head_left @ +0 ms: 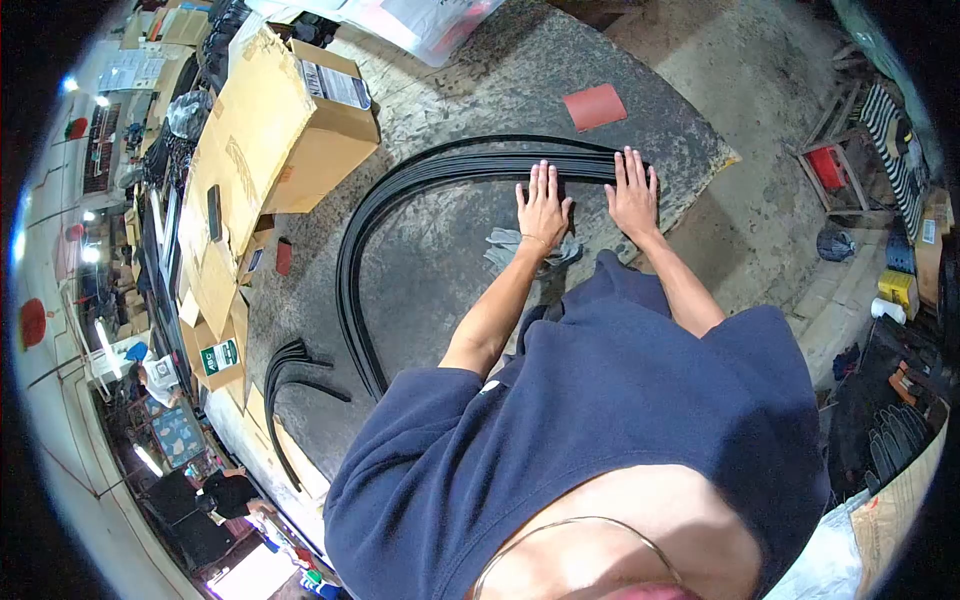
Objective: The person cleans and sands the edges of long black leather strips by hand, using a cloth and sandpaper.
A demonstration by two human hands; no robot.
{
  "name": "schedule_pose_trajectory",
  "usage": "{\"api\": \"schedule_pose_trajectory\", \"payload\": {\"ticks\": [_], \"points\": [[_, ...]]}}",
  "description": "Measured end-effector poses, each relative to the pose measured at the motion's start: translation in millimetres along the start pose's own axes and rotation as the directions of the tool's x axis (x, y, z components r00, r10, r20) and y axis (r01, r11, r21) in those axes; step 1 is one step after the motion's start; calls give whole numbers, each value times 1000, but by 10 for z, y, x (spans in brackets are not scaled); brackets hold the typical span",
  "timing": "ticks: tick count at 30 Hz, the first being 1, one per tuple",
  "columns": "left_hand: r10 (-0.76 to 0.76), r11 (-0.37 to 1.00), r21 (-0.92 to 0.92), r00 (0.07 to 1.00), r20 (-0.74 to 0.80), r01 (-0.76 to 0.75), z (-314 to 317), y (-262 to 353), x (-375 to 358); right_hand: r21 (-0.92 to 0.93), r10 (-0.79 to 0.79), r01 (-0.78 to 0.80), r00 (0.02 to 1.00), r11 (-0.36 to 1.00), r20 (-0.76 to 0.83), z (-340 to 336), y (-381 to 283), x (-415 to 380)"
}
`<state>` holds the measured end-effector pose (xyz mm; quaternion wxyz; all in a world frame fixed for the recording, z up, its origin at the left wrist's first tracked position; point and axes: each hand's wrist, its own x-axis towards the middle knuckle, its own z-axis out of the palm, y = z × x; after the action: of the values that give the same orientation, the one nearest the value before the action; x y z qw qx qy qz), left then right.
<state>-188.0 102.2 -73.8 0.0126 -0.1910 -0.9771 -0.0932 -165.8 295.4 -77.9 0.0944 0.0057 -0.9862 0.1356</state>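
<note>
A bundle of long, thin black strips (470, 165), which look like rubber or plastic, lies across the worktable (430, 245) and bends round in a wide curve on the left. My left hand (543, 212) lies flat with its fingertips on the strips. Farther right, near the bundle's end, my right hand (633, 197) rests flat on it with the fingers stretched out. Just below my left hand is a crumpled grey glove or cloth (530, 250), partly covered by my wrist. One strip bows slightly away from the others along the upper side.
A large cardboard box (335, 150) stands on the left of the table, and a red sheet (596, 107) lies beyond the strips. Shorter black strips (290, 365) rest at the lower left. A clear plastic bin (420, 25) is at the back. The table's worn corner (728, 158) is at right.
</note>
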Motion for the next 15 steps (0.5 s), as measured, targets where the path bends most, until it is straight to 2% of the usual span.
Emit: {"api": "schedule_pose_trajectory", "payload": {"ticks": [3,6,7,10,11,12,13,14,15], "points": [[-19,1000,-2,1000,3,19,-14,-49,-20,2,-12,12,999,1000,-38,5,-2,3],[-80,997,-15,997,-11,80,-40,-125,86,106,51,-49,999,993,-16,-89,-27,85],[-97,995,-20,994,-42,96,-60,-200,177,111,66,-70,997,991,39,-138,-25,137],[70,998,-2,997,23,-70,-358,-492,476,90,29,-30,999,995,16,-296,-55,292],[108,993,37,993,42,-110,-401,-589,577,104,-28,16,993,994,118,-234,11,365],[138,986,79,982,125,-149,-447,-679,655,120,-84,58,973,991,217,-200,68,413],[164,974,118,964,209,-192,-487,-748,733,119,-83,59,974,991,209,-171,116,425],[236,943,208,963,128,-259,-459,-818,776,143,-166,141,971,979,173,-172,151,442],[236,943,211,964,123,-258,-425,-878,805,167,-248,224,959,960,137,-173,180,445]]}}
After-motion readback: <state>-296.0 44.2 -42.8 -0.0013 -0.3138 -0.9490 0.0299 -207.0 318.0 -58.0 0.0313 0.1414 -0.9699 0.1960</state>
